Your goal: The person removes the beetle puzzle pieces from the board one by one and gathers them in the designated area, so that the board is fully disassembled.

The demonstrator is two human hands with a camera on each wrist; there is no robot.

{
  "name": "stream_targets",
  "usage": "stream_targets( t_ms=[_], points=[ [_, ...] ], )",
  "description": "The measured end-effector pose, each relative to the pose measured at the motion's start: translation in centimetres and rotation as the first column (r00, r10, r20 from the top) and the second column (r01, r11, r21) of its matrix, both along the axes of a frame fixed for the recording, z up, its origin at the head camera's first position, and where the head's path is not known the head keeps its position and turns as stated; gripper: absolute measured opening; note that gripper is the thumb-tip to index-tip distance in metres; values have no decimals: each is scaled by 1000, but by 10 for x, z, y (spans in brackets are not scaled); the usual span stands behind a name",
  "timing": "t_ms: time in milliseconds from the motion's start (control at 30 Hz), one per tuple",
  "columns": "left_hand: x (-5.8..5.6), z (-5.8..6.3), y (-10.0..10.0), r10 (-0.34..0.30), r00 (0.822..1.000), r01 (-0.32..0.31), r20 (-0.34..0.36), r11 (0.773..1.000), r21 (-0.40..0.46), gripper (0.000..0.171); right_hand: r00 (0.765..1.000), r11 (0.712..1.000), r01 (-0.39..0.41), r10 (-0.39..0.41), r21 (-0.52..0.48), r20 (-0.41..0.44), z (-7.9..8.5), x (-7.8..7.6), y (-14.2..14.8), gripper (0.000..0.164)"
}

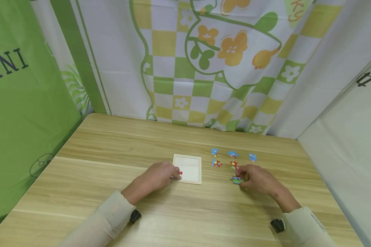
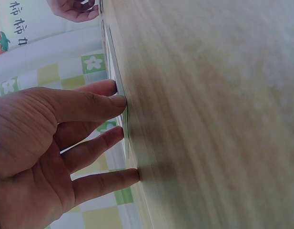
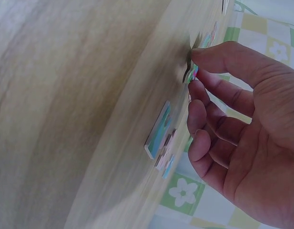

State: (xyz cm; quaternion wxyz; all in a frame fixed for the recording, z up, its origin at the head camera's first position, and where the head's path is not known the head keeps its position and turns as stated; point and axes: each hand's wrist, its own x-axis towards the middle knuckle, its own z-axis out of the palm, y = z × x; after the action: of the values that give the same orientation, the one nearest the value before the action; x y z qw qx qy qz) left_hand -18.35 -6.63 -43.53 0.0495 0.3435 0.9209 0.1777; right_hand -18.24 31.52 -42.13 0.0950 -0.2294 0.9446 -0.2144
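Note:
My left hand (image 1: 160, 174) rests its fingertips at the near left corner of a pale wooden puzzle tray (image 1: 200, 171). A red and blue jigsaw piece (image 1: 180, 173) lies in that corner, partly covered by the fingers. In the left wrist view the thumb and spread, fairly straight fingers (image 2: 96, 148) touch about the tray's edge. To the tray's right, my right hand (image 1: 258, 178) pinches a green and purple jigsaw piece (image 1: 236, 179) between thumb and forefinger. That piece (image 3: 192, 74) stands tilted over its shadow in the right wrist view, with the other fingers curled.
Blue jigsaw pieces (image 1: 233, 154) lie in a row beyond my right hand, with red, yellow and blue ones (image 1: 216, 163) nearer. A flat green-edged piece (image 3: 158, 131) lies below the right hand. Patterned curtains (image 1: 179, 79) rise behind the wooden table (image 1: 126, 140).

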Motion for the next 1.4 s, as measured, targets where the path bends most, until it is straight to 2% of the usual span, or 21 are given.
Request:
stream_targets(
  t_ms=[633,933,1233,1400],
  points=[
    [2,1,-1,-1,1000,1,-1,1000,4,26,1000,1000,8,-8,0,-29,-3,1,1,27],
    [1,1,-1,-15,1000,15,-17,1000,4,27,1000,1000,12,-12,-20,-28,5,-2,-2,22],
    [-1,0,-1,-9,1000,9,8,1000,12,29,995,996,-70,66,-57,-76,10,-5,-30,15],
    [-1,0,-1,-12,1000,12,2,1000,14,28,994,995,-81,76,-59,-83,5,-7,-56,12]
  ],
)
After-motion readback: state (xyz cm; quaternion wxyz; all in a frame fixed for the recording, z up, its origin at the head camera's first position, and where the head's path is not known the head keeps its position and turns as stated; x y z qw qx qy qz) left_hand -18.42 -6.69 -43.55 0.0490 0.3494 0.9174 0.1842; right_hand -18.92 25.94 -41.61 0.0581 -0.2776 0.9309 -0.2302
